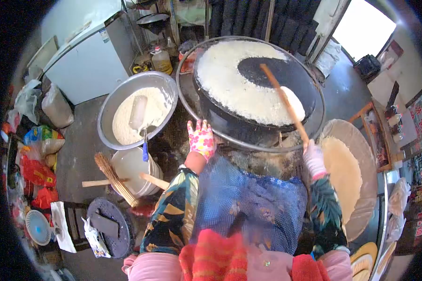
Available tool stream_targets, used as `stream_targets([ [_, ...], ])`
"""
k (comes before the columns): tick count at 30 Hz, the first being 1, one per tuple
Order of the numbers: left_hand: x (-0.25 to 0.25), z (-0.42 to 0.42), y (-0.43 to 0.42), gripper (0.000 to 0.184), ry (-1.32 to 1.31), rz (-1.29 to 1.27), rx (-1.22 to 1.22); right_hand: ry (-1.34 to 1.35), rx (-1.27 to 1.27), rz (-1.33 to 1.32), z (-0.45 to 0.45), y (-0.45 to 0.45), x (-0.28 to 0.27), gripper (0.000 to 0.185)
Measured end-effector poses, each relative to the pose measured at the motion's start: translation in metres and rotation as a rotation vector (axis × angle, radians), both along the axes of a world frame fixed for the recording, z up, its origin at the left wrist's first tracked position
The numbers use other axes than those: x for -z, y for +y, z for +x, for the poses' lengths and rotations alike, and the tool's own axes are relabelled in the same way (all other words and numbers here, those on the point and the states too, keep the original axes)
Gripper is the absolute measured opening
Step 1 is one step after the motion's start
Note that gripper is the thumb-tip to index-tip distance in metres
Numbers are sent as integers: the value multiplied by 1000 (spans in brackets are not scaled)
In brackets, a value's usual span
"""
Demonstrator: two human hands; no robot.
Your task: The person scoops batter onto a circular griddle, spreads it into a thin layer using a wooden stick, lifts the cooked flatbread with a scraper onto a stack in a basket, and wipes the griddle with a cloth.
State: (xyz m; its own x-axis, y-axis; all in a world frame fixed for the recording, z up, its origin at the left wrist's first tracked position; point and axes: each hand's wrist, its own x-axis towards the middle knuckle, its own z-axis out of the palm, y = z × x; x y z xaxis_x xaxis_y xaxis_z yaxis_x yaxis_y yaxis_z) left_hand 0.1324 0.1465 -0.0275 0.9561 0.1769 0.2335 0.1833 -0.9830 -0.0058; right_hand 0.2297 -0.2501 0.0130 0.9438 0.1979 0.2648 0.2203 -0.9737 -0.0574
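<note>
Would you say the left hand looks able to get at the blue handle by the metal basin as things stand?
Probably yes: the left hand looks empty, and the blue handle sticks out past the rim of the metal basin, with nothing visible blocking the way between the two.

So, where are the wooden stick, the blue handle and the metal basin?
Wooden stick (287,104): head view, middle of its shaft.
Blue handle (145,152): head view, its middle.
Metal basin (107,112): head view, bare wall at picture left.

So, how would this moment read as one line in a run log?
Right hand: gripping wooden stick | Left hand: open, by metal ring | Griddle: partly covered with batter | Bowl: pale mix inside
</note>
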Motion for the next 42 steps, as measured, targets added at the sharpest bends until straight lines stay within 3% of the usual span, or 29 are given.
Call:
stream_targets([
  [3, 0, 1, 7, 51, -28, 41, -24, 105, 43, -44, -10, -4, 14, 17],
  [5, 13, 7, 20, 52, -69, 98, -38, 158, 142, 97, 10, -17, 11, 18],
  [7, 6, 11, 27, 52, -15, 113, -74, 78, 58, 170, 20, -14, 11, 23],
  [9, 1, 17, 34, 58, 123, 59, -146, 34, 29, 117, 8, -8, 12, 24],
  [11, -45, -3, 7, 43, 45, -117, -132, 166, 0, -154, -38, 30, -41, 22],
  [14, -25, -11, -47, 49, -36, -199, 125, 110, 64, -83, -10, -12, 13, 22],
  [16, -8, -19, -73, 49, -47, -222, 222, 53, 10, 39, 3, -13, 1, 22],
  [19, 14, -13, -70, 57, -56, -28, 149, -38, -87, 163, 7, 2, 1, 23],
  [20, -16, -26, -66, 57, -28, -96, 171, 34, -42, 35, -10, 17, -17, 21],
  [22, -23, -22, -57, 52, 147, 16, 152, 68, 64, -20, -1, 2, 13, 21],
  [23, -18, -19, -52, 51, 157, -2, 144, 134, 154, 48, 1, 6, 4, 22],
  [27, -8, -17, -33, 52, 58, 7, 152, 74, 70, 85, 8, 14, 7, 25],
  [29, -2, -14, -25, 54, 61, 20, 130, 181, 36, -61, -28, 37, -15, 23],
  [31, -3, -16, -19, 51, 36, 50, 118, 259, -33, -141, -34, 21, 3, 22],
  [34, 2, -8, -10, 51, 24, 60, 82, 90, 129, -4, 2, -6, 11, 23],
  [37, -5, -3, -3, 46, 54, 35, 58, 112, 128, 16, 3, 11, -12, 28],
  [40, -13, -1, 1, 45, 25, 50, 28, 218, 103, -133, -5, 15, 2, 30],
  [42, -29, 2, 1, 50, 170, -30, -12, 180, 152, -61, 9, -1, 7, 30],
])
